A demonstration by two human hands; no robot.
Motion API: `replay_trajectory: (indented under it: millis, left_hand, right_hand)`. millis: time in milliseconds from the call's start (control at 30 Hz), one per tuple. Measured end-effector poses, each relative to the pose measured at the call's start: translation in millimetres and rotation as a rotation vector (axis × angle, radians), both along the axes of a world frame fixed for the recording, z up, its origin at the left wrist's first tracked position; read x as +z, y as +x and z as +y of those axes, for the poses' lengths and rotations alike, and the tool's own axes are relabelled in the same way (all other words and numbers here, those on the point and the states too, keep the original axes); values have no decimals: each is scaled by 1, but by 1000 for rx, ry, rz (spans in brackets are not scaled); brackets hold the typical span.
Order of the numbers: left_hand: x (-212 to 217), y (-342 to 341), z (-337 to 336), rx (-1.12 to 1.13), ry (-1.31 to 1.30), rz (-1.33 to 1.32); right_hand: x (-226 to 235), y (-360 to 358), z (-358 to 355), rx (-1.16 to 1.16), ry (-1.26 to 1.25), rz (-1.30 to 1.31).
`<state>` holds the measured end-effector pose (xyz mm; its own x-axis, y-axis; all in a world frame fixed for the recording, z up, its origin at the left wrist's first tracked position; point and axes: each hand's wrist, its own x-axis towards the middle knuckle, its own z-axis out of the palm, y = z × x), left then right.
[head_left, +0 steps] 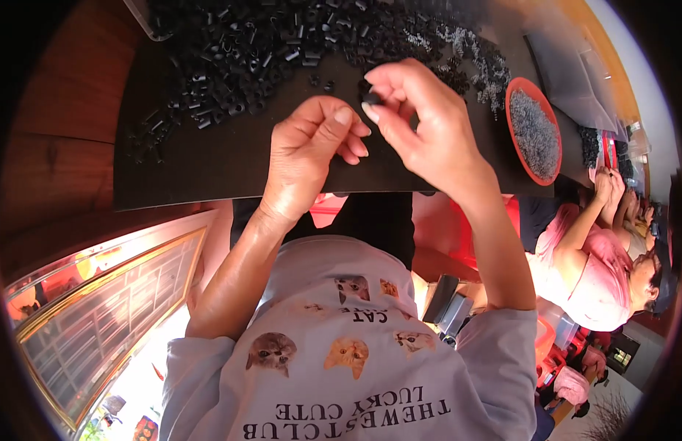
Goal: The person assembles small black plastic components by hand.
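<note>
My right hand (pixel 433 121) pinches a small black plastic piece (pixel 372 98) between thumb and fingertips, above the dark table. Just to its left, my left hand (pixel 311 140) is closed, the thumb pressed against the curled fingers. Whatever the left hand may hold is hidden. The two hands are close together but apart. Beyond them spreads a big heap of small black plastic pieces (pixel 245 70), some tube-like and shiny. A few tiny black parts (pixel 322 82) lie singly between the heap and my hands.
An orange-red bowl (pixel 513 132) of small greyish pieces stands on the table (pixel 209 165) at the right. More small clear-grey pieces (pixel 492 77) lie scattered beyond it. A clear plastic bag (pixel 576 81) lies at the far right. Another person in pink (pixel 594 272) sits to the right.
</note>
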<state>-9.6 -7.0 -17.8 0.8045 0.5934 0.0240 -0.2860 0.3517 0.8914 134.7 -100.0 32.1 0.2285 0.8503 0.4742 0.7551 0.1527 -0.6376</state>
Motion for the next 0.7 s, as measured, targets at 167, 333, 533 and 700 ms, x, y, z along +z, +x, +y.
replay_trajectory:
  millis: [167, 333, 533, 700]
  left_hand:
    - [4, -2, -1, -24, 22, -6]
    - [7, -1, 1, -94, 57, 8]
    - [1, -4, 2, -67, -39, -76]
    - [1, -3, 1, -78, 20, 0]
  right_hand:
    - [-1, -8, -4, 17, 58, 1]
    - [0, -17, 0, 16, 150, -399]
    - [-5, -26, -4, 10, 198, -406]
    - [3, 19, -29, -151, 54, -240]
